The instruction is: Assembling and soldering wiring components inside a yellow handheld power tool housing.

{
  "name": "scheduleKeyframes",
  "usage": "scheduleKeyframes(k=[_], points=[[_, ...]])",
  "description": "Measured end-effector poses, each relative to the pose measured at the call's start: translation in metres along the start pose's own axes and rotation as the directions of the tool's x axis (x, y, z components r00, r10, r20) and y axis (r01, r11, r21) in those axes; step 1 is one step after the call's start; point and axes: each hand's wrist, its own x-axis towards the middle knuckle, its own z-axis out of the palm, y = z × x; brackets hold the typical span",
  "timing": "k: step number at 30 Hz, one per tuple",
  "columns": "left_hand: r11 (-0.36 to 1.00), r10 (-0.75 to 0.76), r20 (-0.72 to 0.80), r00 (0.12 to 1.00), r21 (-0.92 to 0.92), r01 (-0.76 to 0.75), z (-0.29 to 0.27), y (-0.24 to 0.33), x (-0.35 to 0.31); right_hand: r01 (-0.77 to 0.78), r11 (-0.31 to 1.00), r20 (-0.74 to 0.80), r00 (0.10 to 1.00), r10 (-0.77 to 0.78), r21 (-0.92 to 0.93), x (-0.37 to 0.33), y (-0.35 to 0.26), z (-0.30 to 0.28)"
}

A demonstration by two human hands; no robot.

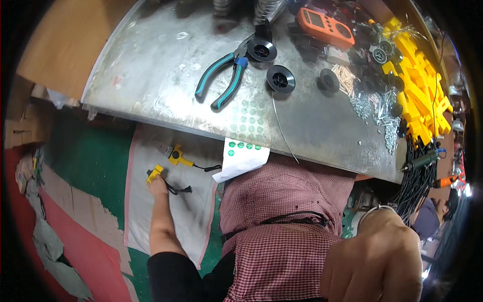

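My left hand (158,186) reaches down at the left with its fingers closed around a small yellow plastic piece (154,173). A short black cord (178,190) hangs beside that hand. Just beyond, a similar yellow piece (177,155) with a black cord lies on a whitish cloth (143,221). My right hand (375,261) is very close at the lower right, its back and knuckles showing; its fingertips run out of sight, so what it holds, if anything, is hidden.
On the metal table (166,65) lie teal-handled pliers (229,75), black spools (280,79), an orange multimeter (326,28), loose screws (387,118) and a heap of yellow parts (417,90). A sticker sheet (244,161) overhangs the front edge. Black cords (417,181) hang at the right.
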Motion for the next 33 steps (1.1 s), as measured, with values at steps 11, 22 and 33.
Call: scheduleKeyframes(k=[11, 22, 33], points=[[0.851, 0.471, 0.542, 0.696, -0.486, -0.197, 0.082, 0.137, -0.081, -0.084, 0.934, -0.024, 0.995, 0.098, 0.346, -0.02, 0.007, -0.008], [0.512, 0.079, 0.087, 0.993, -0.858, 0.034, 0.046, 0.05, -0.073, -0.118, 0.964, -0.169, 0.973, 0.16, 0.236, -0.074, -0.05, -0.001], [0.559, -0.321, -0.888, 0.328, -0.458, -0.691, -0.369, 0.052, -0.097, -0.304, 0.836, 0.101, 0.951, 0.291, 0.457, -0.138, -0.095, -0.021]])
